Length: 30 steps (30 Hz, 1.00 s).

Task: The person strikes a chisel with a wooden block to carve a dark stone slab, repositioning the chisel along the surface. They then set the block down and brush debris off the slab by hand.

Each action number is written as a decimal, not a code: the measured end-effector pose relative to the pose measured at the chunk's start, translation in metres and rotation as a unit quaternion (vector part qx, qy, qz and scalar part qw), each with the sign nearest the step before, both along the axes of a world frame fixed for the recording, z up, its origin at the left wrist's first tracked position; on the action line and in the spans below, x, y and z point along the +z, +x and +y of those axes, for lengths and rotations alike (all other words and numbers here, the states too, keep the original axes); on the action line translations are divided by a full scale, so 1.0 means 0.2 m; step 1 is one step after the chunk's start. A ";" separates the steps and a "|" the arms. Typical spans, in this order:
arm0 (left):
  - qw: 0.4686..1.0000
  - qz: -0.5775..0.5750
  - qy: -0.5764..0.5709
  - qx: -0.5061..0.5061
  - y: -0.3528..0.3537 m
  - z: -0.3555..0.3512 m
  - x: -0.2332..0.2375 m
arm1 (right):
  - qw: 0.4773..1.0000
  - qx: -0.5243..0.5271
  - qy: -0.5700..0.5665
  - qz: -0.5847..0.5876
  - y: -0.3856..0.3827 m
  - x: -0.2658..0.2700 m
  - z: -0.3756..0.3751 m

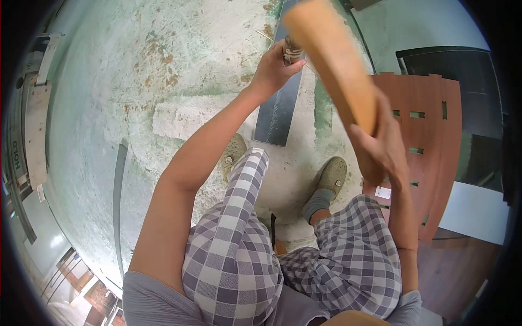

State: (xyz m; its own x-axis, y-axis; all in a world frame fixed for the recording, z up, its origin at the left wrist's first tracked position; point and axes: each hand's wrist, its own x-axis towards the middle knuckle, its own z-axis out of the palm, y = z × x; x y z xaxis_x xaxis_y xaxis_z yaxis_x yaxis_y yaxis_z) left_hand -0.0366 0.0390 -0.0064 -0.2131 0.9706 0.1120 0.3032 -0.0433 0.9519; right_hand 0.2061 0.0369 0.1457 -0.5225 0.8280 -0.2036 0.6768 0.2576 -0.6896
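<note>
My left hand (272, 73) is closed around a short, dark upright handle (292, 53) with pale cord wound about it. That handle stands over a long dark strip (275, 117) lying on the floor, and its lower end is hidden. Raised in my right hand (384, 145) is a thick, light-brown wooden block (333, 62), blurred at its far end. The fingers wrap its near part. From this view the block's far end overlaps the area just right of the handle.
Worn concrete floor (179, 70) spreads around me. A red-brown slotted board (437, 130) lies at right beside a dark panel (476, 70). A thin grey strip (118, 201) is at left, with boards (38, 136) farther out. My clogs (333, 176) flank the dark strip's near end.
</note>
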 end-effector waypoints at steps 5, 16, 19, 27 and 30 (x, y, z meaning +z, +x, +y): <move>1.000 0.000 0.007 0.006 0.02 -0.01 0.00 | 0.995 -0.043 -0.092 -0.022 0.01 -0.02 -0.02; 1.000 0.009 -0.001 0.020 0.00 -0.02 0.02 | 0.995 -0.036 -0.088 -0.001 0.03 -0.10 -0.04; 0.999 0.032 -0.015 0.026 0.01 -0.01 0.03 | 0.997 -0.034 -0.069 0.007 0.03 -0.05 -0.02; 1.000 -0.001 -0.007 0.005 0.01 -0.01 0.02 | 0.989 -0.025 0.040 0.140 0.05 -0.01 -0.04; 1.000 -0.006 0.006 0.010 0.01 -0.02 0.03 | 0.998 0.004 -0.021 -0.051 -0.01 -0.01 -0.03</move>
